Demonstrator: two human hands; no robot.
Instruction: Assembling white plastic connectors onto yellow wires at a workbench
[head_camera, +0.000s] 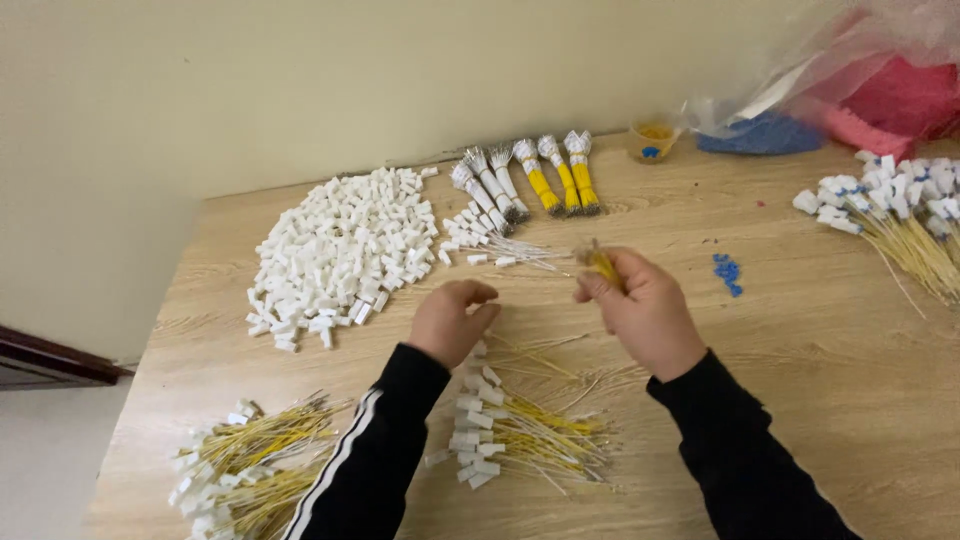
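My right hand (645, 305) is raised over the wooden table (800, 360) and grips a small bunch of thin yellow wires (603, 264) between thumb and fingers. My left hand (452, 318) hovers just left of it, fingers curled; whether anything small is pinched in it is hidden. Beneath both hands lies a loose heap of yellow wires fitted with white plastic connectors (510, 425). A large pile of loose white connectors (345, 250) sits to the upper left of my left hand.
Tied bundles of white and yellow wires (530, 180) lie at the table's back. More finished wires lie at the near left (250, 465) and far right (900, 215). Small blue pieces (727, 271), a small cup (652, 140) and plastic bags (850, 100) occupy the back right.
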